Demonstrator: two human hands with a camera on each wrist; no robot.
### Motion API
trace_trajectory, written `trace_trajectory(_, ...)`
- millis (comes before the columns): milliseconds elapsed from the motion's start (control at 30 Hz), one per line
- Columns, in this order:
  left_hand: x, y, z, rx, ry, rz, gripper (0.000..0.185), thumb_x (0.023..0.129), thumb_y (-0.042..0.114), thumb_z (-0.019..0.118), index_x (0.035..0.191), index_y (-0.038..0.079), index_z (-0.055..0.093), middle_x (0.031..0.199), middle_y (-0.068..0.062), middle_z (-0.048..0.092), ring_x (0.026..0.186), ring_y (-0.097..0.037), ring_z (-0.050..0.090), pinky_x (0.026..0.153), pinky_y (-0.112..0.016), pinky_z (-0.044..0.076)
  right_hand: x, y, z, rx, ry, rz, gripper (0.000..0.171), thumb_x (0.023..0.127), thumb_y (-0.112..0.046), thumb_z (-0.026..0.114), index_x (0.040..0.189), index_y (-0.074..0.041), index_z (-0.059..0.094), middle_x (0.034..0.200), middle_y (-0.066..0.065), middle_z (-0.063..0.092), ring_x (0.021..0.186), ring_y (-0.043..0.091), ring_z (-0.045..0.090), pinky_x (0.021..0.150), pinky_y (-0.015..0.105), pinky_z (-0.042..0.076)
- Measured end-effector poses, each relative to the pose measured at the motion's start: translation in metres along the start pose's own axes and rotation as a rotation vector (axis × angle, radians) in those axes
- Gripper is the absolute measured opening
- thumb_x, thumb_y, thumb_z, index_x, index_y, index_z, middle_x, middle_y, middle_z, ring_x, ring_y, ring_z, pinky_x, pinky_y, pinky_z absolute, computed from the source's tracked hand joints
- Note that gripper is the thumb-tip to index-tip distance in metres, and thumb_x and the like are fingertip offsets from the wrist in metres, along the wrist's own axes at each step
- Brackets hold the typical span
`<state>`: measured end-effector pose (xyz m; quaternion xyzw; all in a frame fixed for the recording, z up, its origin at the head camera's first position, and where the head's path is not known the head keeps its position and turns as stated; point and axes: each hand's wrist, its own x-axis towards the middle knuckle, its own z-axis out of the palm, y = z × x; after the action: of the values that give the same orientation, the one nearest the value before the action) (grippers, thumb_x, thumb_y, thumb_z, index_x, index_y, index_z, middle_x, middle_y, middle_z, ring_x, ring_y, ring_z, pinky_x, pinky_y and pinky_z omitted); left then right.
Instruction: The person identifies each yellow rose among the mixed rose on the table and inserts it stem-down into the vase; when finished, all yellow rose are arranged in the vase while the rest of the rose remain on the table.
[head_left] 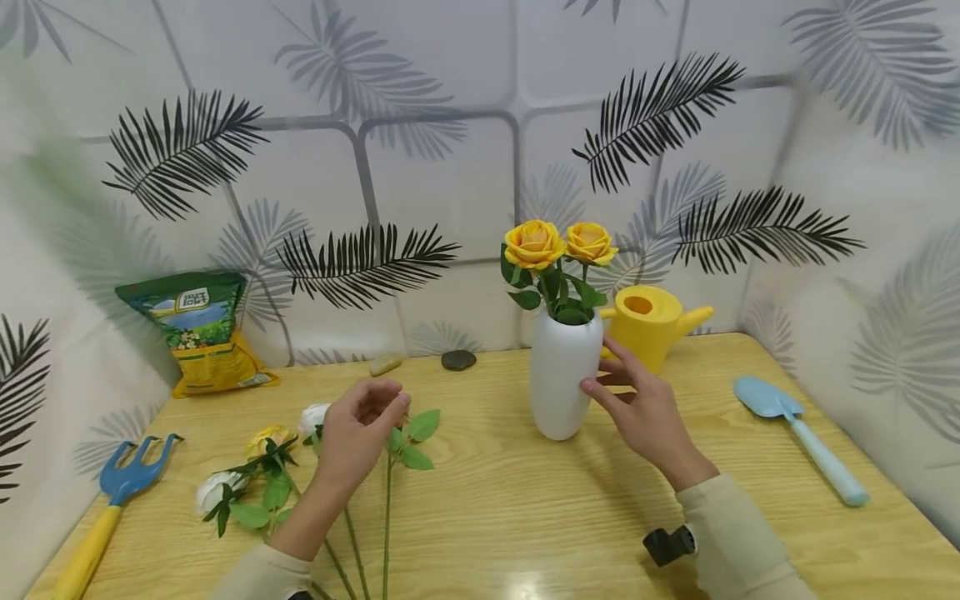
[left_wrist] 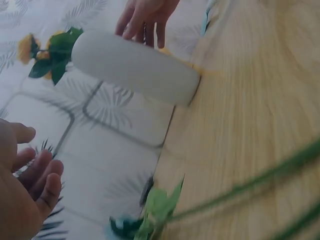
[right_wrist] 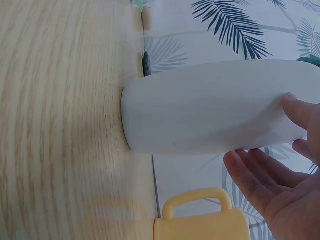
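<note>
Fingertips of the right hand [head_left: 645, 408] just rest loosely on the white vase [head_left: 561, 375] mid-table; left hand [head_left: 358, 433] hovers, loosely curled, over loose stems [head_left: 387, 517]. Vase looks smooth, breakable, top-heavy, so I'd grab around its belly.

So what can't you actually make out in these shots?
- Head view: whether the left hand pinches a stem; its curled fingers hide it.
- Head view: print on the soil bag, too small.
- Left wrist view: flowers on the table, blurred.
- Right wrist view: white vase top, cut off.
</note>
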<state>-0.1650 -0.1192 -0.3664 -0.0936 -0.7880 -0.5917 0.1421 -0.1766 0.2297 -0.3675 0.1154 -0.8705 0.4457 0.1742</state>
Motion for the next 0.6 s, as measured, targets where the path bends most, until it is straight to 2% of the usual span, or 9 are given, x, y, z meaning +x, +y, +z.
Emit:
trace_trajectory(67, -0.007, -0.003, -0.014, 0.055, 0.037, -0.044, 0.017, 0.097, 0.015, 0.070, 0.110, 0.005, 0.068, 0.091, -0.007, 0.071, 0.073, -0.007, 0.065, 0.067, -0.024, 0.055, 0.000, 0.000, 0.000, -0.002, -0.001, -0.001, 0.064, 0.097, -0.017, 0.069, 0.154, -0.011, 0.040, 0.128, 0.027, 0.066, 0.105, 0.042, 0.071, 0.086, 0.054, 0.059)
trace_trajectory(200, -0.019, -0.010, -0.038, 0.178, 0.110, -0.070, 0.015, 0.096, 0.014, 0.071, 0.107, 0.004, 0.069, 0.090, -0.009, 0.072, 0.069, -0.005, 0.065, 0.064, -0.019, 0.054, 0.001, 0.001, -0.001, 0.003, -0.003, 0.002, 0.065, 0.097, -0.017, 0.069, 0.154, -0.011, 0.039, 0.129, 0.027, 0.066, 0.106, 0.042, 0.071, 0.087, 0.054, 0.059)
trace_trajectory(300, -0.027, -0.017, -0.055, 0.306, 0.143, -0.100, 0.016, 0.096, 0.015, 0.071, 0.106, 0.003, 0.070, 0.091, -0.012, 0.073, 0.069, -0.002, 0.062, 0.064, -0.017, 0.052, 0.001, 0.002, 0.000, 0.011, -0.005, -0.001, 0.065, 0.097, -0.017, 0.069, 0.155, -0.012, 0.039, 0.129, 0.027, 0.065, 0.106, 0.042, 0.070, 0.088, 0.055, 0.058)
trace_trajectory(433, -0.036, -0.026, -0.075, 0.468, 0.114, -0.218, 0.024, 0.098, 0.026, 0.068, 0.109, 0.005, 0.069, 0.096, -0.009, 0.072, 0.076, -0.002, 0.060, 0.067, -0.018, 0.051, 0.000, 0.003, 0.000, 0.018, 0.000, -0.011, 0.064, 0.097, -0.015, 0.069, 0.154, -0.011, 0.040, 0.128, 0.028, 0.065, 0.105, 0.042, 0.071, 0.087, 0.055, 0.058)
trace_trajectory(600, -0.045, -0.036, -0.092, 0.572, 0.052, -0.320, 0.036, 0.099, 0.036, 0.065, 0.112, 0.003, 0.066, 0.096, -0.009, 0.071, 0.080, -0.012, 0.064, 0.069, -0.025, 0.053, 0.000, 0.003, 0.001, 0.016, 0.004, -0.021, 0.064, 0.097, -0.015, 0.069, 0.154, -0.012, 0.040, 0.127, 0.027, 0.066, 0.104, 0.041, 0.071, 0.086, 0.054, 0.059)
